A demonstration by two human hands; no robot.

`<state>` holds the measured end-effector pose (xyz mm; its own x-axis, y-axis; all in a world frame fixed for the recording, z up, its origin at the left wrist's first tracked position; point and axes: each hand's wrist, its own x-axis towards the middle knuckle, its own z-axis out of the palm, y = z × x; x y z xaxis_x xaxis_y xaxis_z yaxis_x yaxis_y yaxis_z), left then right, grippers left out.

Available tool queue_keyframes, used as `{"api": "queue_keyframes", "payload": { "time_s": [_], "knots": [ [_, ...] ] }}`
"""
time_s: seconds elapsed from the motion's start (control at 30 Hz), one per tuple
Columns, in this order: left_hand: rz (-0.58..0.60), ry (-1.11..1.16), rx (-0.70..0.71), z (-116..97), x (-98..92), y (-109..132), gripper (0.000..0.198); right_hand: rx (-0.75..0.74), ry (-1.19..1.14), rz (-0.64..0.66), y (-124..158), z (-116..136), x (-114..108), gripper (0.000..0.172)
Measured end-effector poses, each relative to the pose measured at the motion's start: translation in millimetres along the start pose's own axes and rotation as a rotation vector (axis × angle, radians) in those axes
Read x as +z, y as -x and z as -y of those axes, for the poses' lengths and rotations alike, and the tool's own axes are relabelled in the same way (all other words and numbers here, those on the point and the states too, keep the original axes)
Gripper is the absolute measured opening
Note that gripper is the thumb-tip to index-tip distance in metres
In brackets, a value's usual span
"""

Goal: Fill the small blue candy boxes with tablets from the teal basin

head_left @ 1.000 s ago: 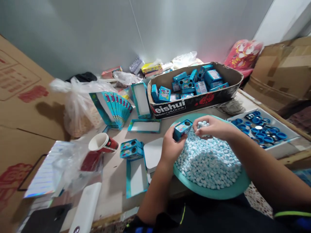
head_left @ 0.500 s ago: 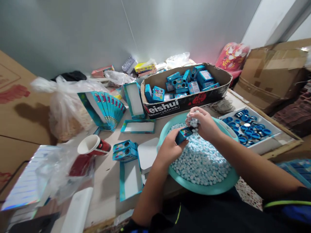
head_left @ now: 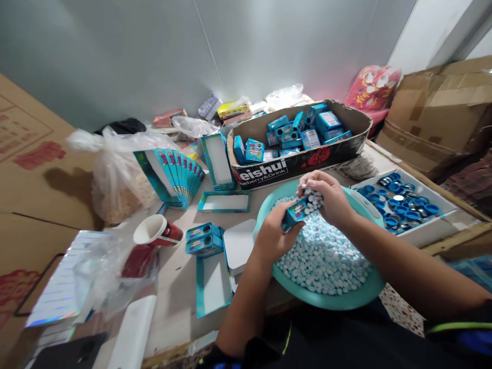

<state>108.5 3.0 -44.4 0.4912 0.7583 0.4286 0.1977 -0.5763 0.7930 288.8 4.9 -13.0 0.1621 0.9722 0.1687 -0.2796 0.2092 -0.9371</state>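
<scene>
My left hand (head_left: 273, 231) is closed around a small blue candy tin (head_left: 295, 212), tilted over a teal basin (head_left: 326, 302). Fingers of my right hand (head_left: 326, 195) curl round a cluster of white candies (head_left: 314, 199) right at the tin's open end. Below both hands, the basin is heaped with white and pale blue candies (head_left: 326, 256). Left of the basin, a pair of stacked blue tins (head_left: 204, 241) rests on the end of an open blue display tray (head_left: 213, 287). A white lid-like piece (head_left: 239, 243) lies between tray and basin.
Behind the basin stands a cut-down carton (head_left: 265, 177) holding many blue tins. A white box (head_left: 415, 225) of blue-rimmed caps is at the right. Leftward are a paper cup (head_left: 157, 230), fanned blue cartons (head_left: 180, 177), a plastic bag (head_left: 115, 174) and a white oblong object (head_left: 132, 333).
The whole view has shifted slightly, so things sit further right. My right hand has brought its candies closer against the tin's open end, and the tin's printed face shows more.
</scene>
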Motion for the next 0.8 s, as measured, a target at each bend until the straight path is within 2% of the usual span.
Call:
{"api": "queue_keyframes", "payload": {
  "time_s": [0.13,0.33,0.53,0.67,0.8],
  "knots": [
    [-0.003,-0.041,0.006,-0.3,0.4,1.0,0.046,-0.024,0.025,0.012,0.3,-1.3,-0.2,0.020],
    [-0.001,-0.206,0.095,-3.0,1.5,4.2,0.051,-0.083,-0.018,0.010,-0.8,-5.2,-2.0,0.017],
    [0.084,-0.196,0.012,1.3,2.2,3.7,0.049,-0.122,0.022,0.051,1.4,-7.9,-0.6,0.018],
    [0.048,-0.110,-0.021,0.7,1.6,3.2,0.049,-0.175,0.004,0.093,1.1,-8.8,-2.5,0.017],
    [0.031,-0.094,-0.039,1.5,0.3,1.1,0.049,-0.250,-0.009,0.070,-0.7,-11.5,-5.5,0.014]
  ]
}}
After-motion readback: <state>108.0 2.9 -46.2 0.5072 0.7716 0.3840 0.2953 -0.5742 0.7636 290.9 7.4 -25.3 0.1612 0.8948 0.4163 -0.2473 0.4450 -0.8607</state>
